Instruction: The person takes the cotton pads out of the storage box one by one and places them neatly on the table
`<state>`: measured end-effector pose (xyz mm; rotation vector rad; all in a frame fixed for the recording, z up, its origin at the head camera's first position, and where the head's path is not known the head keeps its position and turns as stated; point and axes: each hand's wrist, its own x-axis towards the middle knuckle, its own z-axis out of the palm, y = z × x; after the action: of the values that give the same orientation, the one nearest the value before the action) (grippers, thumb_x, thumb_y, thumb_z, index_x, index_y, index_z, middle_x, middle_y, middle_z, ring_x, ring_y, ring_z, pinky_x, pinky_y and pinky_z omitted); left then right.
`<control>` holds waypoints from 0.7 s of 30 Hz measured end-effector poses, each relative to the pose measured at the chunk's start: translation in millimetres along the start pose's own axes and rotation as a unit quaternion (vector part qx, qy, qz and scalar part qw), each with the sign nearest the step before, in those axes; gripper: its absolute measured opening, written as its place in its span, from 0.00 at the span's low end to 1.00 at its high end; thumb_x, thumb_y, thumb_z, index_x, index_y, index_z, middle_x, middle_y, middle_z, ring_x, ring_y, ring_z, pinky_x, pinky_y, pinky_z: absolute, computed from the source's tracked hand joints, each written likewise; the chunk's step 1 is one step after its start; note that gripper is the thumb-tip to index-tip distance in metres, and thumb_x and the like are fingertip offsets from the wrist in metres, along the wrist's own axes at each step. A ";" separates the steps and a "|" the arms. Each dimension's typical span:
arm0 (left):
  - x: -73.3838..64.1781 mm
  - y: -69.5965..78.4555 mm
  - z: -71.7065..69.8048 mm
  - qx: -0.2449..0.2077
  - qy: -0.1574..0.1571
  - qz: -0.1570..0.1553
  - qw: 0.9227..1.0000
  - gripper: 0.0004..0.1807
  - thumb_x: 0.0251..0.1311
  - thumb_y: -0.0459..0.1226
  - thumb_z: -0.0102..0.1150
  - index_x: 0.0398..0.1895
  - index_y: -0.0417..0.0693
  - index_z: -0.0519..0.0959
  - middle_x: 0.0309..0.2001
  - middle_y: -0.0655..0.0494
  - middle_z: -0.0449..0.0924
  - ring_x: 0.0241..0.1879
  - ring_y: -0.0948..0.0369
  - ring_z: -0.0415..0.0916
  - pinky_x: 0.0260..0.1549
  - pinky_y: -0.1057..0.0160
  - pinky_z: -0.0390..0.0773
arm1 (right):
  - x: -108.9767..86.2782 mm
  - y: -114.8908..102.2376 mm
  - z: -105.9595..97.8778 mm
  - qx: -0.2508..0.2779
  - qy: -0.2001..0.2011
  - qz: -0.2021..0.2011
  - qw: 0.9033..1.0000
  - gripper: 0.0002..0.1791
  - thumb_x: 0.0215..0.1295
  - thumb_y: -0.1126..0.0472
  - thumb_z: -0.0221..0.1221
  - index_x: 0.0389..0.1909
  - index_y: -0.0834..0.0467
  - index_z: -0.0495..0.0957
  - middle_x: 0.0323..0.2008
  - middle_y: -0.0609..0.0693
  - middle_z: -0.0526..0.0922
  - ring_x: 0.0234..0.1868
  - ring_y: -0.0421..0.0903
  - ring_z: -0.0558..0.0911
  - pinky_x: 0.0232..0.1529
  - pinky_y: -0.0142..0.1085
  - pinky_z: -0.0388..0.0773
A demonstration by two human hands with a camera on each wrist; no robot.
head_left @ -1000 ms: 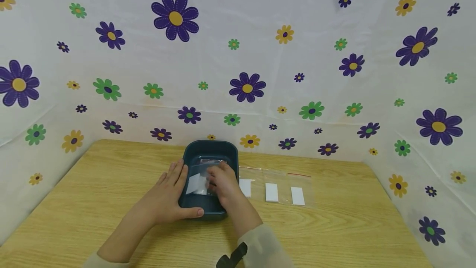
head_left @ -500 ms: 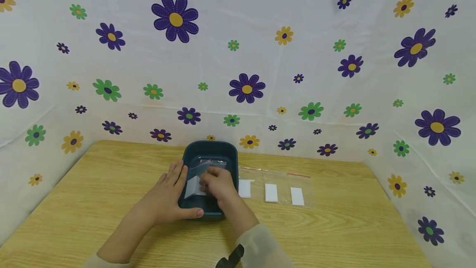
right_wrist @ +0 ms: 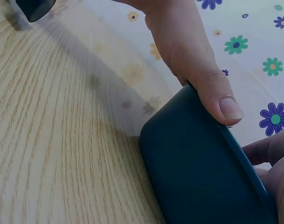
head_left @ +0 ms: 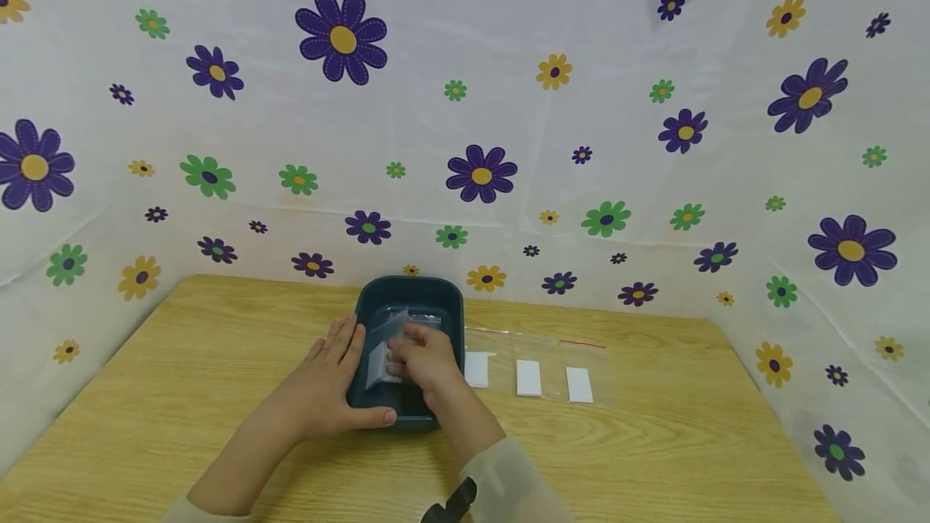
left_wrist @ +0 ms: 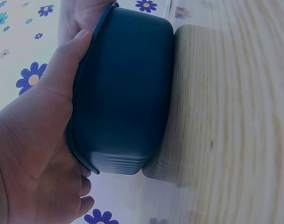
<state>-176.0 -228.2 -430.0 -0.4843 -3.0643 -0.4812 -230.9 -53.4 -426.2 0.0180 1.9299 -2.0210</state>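
A dark teal plastic bin (head_left: 412,287) stands on the table. My left hand (head_left: 320,394) rests on its left rim, fingers fairly straight, thumb along the near edge; in the left wrist view the thumb lies on the rim of the bin (left_wrist: 123,88). Inside the bin, my right hand (head_left: 429,361) pinches a clear zip bag (head_left: 392,328) with a white card (head_left: 376,363) in it, the bag tilted up. The fingertips are partly hidden behind that hand. In the right wrist view the bin wall (right_wrist: 202,163) hides most of the right hand (right_wrist: 277,163).
Right of the bin, clear zip bags with white cards (head_left: 529,378) lie in a row, one having a red seal line (head_left: 583,343). More clear bag material (head_left: 425,319) lies in the bin. A flower-printed cloth (head_left: 508,103) surrounds the wooden table (head_left: 654,442).
My right hand has shifted slightly left inside the bin, and the pinched bag's upper part has risen and tilted. The left hand and the row of bags have stayed put.
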 end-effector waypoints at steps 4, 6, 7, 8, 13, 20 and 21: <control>0.2 -0.4 0.8 0.001 0.003 -0.001 1.000 0.74 0.42 0.83 0.47 0.77 0.32 0.48 0.79 0.36 0.38 0.78 0.38 0.37 0.72 0.36 0.49 | -1.4 -3.4 -0.8 0.008 -0.004 -0.009 1.000 0.27 0.68 0.70 0.58 0.68 0.66 0.68 0.51 0.57 0.84 0.44 0.45 0.85 0.44 0.34 0.85; 0.3 -0.5 1.1 0.002 0.003 -0.001 1.000 0.75 0.42 0.83 0.47 0.77 0.32 0.49 0.79 0.36 0.39 0.78 0.39 0.37 0.72 0.36 0.48 | -2.0 -5.1 -1.2 0.017 -0.005 -0.012 1.000 0.28 0.67 0.71 0.58 0.68 0.66 0.69 0.52 0.57 0.84 0.44 0.45 0.84 0.45 0.34 0.85; 0.3 -0.4 0.9 0.001 0.003 0.000 1.000 0.75 0.42 0.83 0.47 0.77 0.32 0.49 0.79 0.36 0.39 0.78 0.38 0.37 0.72 0.36 0.49 | -2.7 -6.1 -1.3 0.020 -0.005 -0.013 1.000 0.28 0.67 0.71 0.58 0.68 0.66 0.69 0.52 0.57 0.84 0.45 0.45 0.84 0.44 0.34 0.85; 0.3 -0.3 0.8 0.001 0.003 0.000 1.000 0.75 0.42 0.83 0.47 0.77 0.32 0.49 0.79 0.36 0.39 0.78 0.38 0.37 0.72 0.36 0.49 | -3.4 -7.2 -1.4 0.026 -0.006 -0.014 1.000 0.28 0.66 0.72 0.58 0.68 0.66 0.69 0.52 0.57 0.84 0.45 0.45 0.84 0.45 0.34 0.85; -0.2 0.3 1.1 0.000 0.003 0.000 1.000 0.75 0.42 0.83 0.48 0.77 0.31 0.49 0.79 0.35 0.39 0.78 0.37 0.38 0.71 0.35 0.49 | -7.6 -12.6 -3.9 0.042 -0.016 -0.016 0.999 0.29 0.65 0.72 0.58 0.68 0.66 0.68 0.54 0.58 0.83 0.46 0.45 0.84 0.45 0.34 0.84; -0.4 1.0 0.4 -0.002 0.005 0.001 1.000 0.74 0.43 0.82 0.48 0.77 0.31 0.48 0.79 0.35 0.39 0.78 0.38 0.37 0.72 0.36 0.49 | -13.6 -17.1 -14.1 0.063 -0.023 -0.038 0.997 0.30 0.65 0.73 0.57 0.69 0.66 0.66 0.55 0.60 0.83 0.44 0.43 0.85 0.46 0.35 0.85; -0.4 1.2 0.0 -0.003 0.006 0.002 1.000 0.74 0.43 0.82 0.48 0.77 0.31 0.49 0.79 0.35 0.39 0.78 0.38 0.38 0.72 0.36 0.49 | -14.2 -17.6 -15.9 0.067 -0.025 -0.040 0.997 0.30 0.66 0.73 0.56 0.70 0.66 0.66 0.55 0.60 0.83 0.44 0.43 0.85 0.46 0.35 0.84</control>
<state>-175.3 -227.3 -429.7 -0.4848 -3.0503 -0.4904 -225.6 -34.3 -406.9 -0.0766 1.7881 -2.1792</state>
